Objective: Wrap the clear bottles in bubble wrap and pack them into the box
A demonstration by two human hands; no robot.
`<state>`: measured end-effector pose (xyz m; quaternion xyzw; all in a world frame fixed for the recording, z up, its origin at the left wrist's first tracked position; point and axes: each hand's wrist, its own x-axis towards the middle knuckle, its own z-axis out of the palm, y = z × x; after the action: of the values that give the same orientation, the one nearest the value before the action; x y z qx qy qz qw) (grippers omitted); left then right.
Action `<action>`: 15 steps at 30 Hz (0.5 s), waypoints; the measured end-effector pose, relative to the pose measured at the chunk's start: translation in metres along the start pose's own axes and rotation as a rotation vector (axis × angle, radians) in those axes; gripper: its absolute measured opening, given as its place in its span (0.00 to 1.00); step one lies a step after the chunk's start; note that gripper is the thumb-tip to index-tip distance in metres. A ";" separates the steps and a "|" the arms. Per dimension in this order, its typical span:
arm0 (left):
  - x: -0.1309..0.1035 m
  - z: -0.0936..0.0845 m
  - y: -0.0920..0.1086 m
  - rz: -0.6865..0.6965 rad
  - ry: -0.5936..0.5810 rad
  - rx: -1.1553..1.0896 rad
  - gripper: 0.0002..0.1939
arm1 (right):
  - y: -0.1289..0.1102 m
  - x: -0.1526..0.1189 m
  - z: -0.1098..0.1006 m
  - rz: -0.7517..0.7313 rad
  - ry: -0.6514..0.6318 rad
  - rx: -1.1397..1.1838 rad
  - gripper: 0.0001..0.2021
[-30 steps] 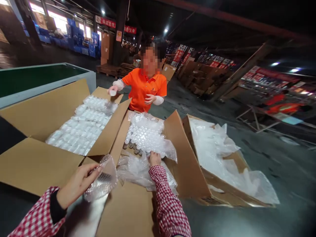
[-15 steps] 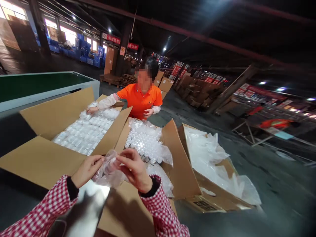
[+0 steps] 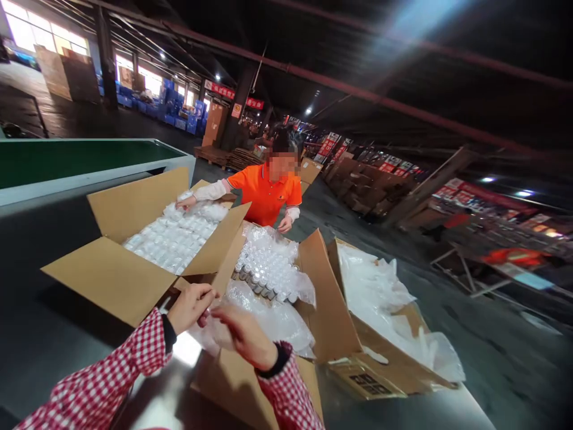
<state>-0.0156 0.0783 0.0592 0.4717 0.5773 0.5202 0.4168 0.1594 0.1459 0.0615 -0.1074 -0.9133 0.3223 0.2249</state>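
My left hand [image 3: 191, 307] is closed, fingertips pinched on a clear bubble-wrap bag [image 3: 213, 335]. Close beside it, my right hand [image 3: 247, 337] grips the same bag, its fingers bent and partly blurred. What the bag contains is hidden by my hands. Just beyond them stands an open carton holding many small silver-and-white jars [image 3: 264, 263] with loose bubble wrap [image 3: 273, 319] over and in front of them. To the left, another open carton [image 3: 111, 278] is filled with rows of wrapped pieces [image 3: 174, 236].
Across the cartons a co-worker in an orange shirt [image 3: 268, 194] reaches one hand [image 3: 185, 202] into the left carton. A third carton [image 3: 367, 373] with white plastic bags [image 3: 376, 286] stands right. A green conveyor belt [image 3: 80, 158] runs at the left.
My hands have moved slightly down and right, and the clear bag between them sits lower and is more covered. The view has shifted left. The co-worker's head has lowered.
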 end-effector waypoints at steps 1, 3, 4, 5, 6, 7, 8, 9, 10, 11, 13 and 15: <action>-0.002 -0.001 0.000 0.000 0.008 -0.024 0.21 | 0.002 -0.012 -0.005 0.046 0.119 0.116 0.14; -0.006 -0.002 0.002 0.008 0.017 -0.074 0.21 | 0.014 -0.035 -0.003 0.172 0.333 0.321 0.26; -0.009 -0.003 0.005 0.014 0.013 -0.096 0.21 | 0.023 -0.043 0.005 0.224 0.362 0.385 0.37; -0.011 -0.003 0.009 0.022 0.006 -0.117 0.22 | 0.033 -0.048 0.018 0.260 0.317 0.432 0.46; -0.014 -0.003 0.014 0.025 0.000 -0.138 0.22 | 0.041 -0.050 0.034 0.274 0.242 0.487 0.52; -0.018 -0.003 0.021 0.028 0.002 -0.158 0.22 | 0.047 -0.048 0.052 0.271 0.177 0.533 0.55; -0.023 -0.004 0.028 0.029 0.007 -0.177 0.22 | 0.050 -0.044 0.068 0.258 0.146 0.569 0.57; -0.028 -0.007 0.036 0.029 0.013 -0.191 0.23 | 0.050 -0.038 0.083 0.244 0.152 0.611 0.55; -0.035 -0.012 0.043 0.025 0.005 -0.197 0.23 | 0.047 -0.031 0.095 0.239 0.183 0.653 0.50; -0.043 -0.020 0.049 0.020 -0.017 -0.191 0.24 | 0.042 -0.024 0.102 0.246 0.223 0.697 0.44; -0.060 -0.043 0.056 0.020 -0.050 -0.129 0.26 | 0.027 -0.016 0.107 0.295 0.266 0.776 0.32; -0.075 -0.072 0.052 0.032 0.047 -0.033 0.34 | 0.013 -0.013 0.104 0.369 0.260 0.811 0.25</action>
<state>-0.0642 -0.0092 0.1181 0.4616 0.5706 0.5470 0.4025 0.1217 0.0953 -0.0229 -0.2108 -0.6434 0.6719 0.3002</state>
